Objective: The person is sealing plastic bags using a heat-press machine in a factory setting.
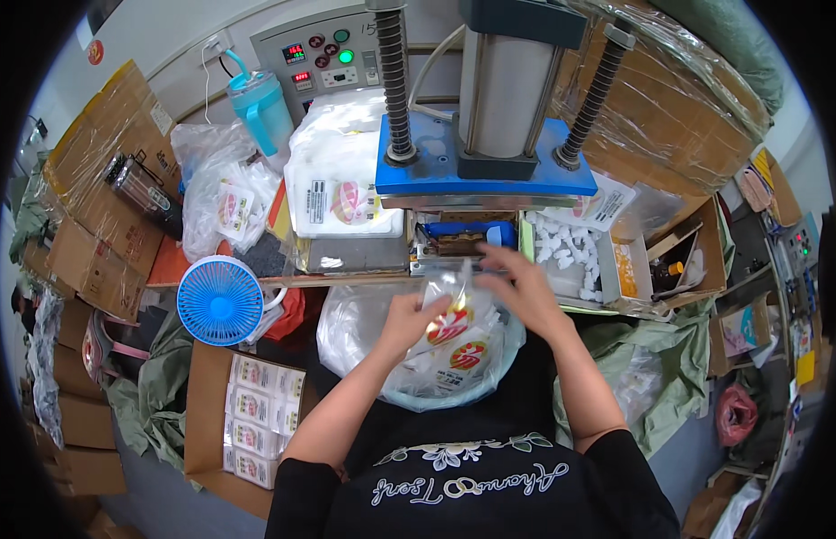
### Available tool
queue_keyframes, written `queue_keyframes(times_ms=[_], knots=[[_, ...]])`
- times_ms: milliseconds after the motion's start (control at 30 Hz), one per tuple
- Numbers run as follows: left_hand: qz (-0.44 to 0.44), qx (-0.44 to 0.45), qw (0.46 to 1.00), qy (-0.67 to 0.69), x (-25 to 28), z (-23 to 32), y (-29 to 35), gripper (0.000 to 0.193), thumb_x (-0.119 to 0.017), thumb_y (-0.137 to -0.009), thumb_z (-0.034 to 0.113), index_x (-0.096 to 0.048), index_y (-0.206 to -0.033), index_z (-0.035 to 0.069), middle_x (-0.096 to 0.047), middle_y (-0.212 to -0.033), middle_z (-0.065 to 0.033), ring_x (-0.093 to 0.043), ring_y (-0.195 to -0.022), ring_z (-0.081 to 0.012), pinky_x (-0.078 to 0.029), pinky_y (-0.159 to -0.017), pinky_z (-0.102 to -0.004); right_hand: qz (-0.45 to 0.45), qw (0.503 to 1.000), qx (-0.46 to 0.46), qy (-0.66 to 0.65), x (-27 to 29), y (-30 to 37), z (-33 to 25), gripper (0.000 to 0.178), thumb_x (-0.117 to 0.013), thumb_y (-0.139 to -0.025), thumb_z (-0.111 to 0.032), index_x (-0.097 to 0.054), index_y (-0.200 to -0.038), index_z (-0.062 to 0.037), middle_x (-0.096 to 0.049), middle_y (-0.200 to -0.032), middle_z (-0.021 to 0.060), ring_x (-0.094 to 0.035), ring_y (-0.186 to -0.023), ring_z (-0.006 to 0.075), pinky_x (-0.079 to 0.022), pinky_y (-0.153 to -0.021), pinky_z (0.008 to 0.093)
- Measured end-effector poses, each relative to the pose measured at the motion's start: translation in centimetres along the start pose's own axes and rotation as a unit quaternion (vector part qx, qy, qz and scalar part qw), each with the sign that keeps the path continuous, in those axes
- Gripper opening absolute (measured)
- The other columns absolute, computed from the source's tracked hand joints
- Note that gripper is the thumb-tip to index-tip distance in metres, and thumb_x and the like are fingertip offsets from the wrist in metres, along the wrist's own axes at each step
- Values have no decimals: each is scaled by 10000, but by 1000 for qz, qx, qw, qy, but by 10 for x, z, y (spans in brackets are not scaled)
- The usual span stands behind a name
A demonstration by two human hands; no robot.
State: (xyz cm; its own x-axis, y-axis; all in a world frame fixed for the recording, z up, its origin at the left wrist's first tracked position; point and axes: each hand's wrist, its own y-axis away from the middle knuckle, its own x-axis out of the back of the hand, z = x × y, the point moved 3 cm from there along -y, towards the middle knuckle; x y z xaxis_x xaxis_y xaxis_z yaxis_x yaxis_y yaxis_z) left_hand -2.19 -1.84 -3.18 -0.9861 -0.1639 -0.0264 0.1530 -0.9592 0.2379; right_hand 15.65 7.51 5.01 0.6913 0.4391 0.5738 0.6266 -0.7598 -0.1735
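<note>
My left hand point(409, 322) is closed on the edge of a clear plastic package point(449, 325) with red and yellow print. The package is tilted above a bag-lined basin point(500, 379) in my lap. Similar printed packages point(469, 357) lie inside that basin. Just right of the held package is my right hand point(528, 292), fingers apart and slightly blurred, close to its upper end. Beyond both hands stands a press with a blue plate point(436, 168). Beneath the plate, a blue and brown fixture point(472, 238) is partly hidden by my right fingers.
White small parts point(566, 256) fill a tray on the right, beside a box of orange pieces point(625, 269). A stack of printed plastic sheets point(341, 171) lies left of the press. A blue fan point(220, 301) stands at the left edge. Below it, a carton point(202, 404) holds packed pieces.
</note>
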Motion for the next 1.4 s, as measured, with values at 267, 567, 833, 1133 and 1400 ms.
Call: queue_keyframes(times_ms=[267,567,833,1133,1400], knots=[[33,82,959,268,-19,33,-46,284,-716,-853,180,-642,-976,-65,-687,-930,-131,-674,-755,-182,-551,-675,-308,143,931,-47,332,62,3,57,360,-660,-826,-174,-615,-1179,-118,-582,-1127,139,-559,-1041,331,-509,-779,427],[71,-23,996,-49,24,56,-55,262,-704,-858,247,-692,-832,-13,-693,-763,-61,-644,-703,-120,-504,-605,-272,116,938,-45,325,45,-2,89,189,-562,-870,-126,-557,-1056,-95,-568,-999,143,-615,-840,321,-513,-674,441],[226,-271,754,-553,94,32,-19,765,-727,-771,439,-430,-1408,136,-375,-1491,-79,-292,-1400,-303,-158,-1114,-551,-12,739,-140,-659,92,4,155,245,-478,-997,-239,-559,-1168,-83,-594,-1028,71,-553,-778,165,-500,-547,236],[290,-311,818,-388,87,47,13,147,-664,-845,110,-662,-913,-20,-660,-836,-104,-621,-805,-274,-454,-750,-337,125,669,-133,-721,84,21,137,292,-537,-980,-248,-557,-1222,-87,-631,-1034,71,-520,-710,76,-422,-451,149],[131,-163,969,-129,11,12,26,99,-704,-764,-3,-685,-859,-25,-620,-789,-53,-576,-704,-117,-427,-633,-236,65,910,-123,-390,4,3,15,134,-559,-961,-206,-558,-1000,-78,-701,-979,107,-437,-466,23,-291,-367,164]])
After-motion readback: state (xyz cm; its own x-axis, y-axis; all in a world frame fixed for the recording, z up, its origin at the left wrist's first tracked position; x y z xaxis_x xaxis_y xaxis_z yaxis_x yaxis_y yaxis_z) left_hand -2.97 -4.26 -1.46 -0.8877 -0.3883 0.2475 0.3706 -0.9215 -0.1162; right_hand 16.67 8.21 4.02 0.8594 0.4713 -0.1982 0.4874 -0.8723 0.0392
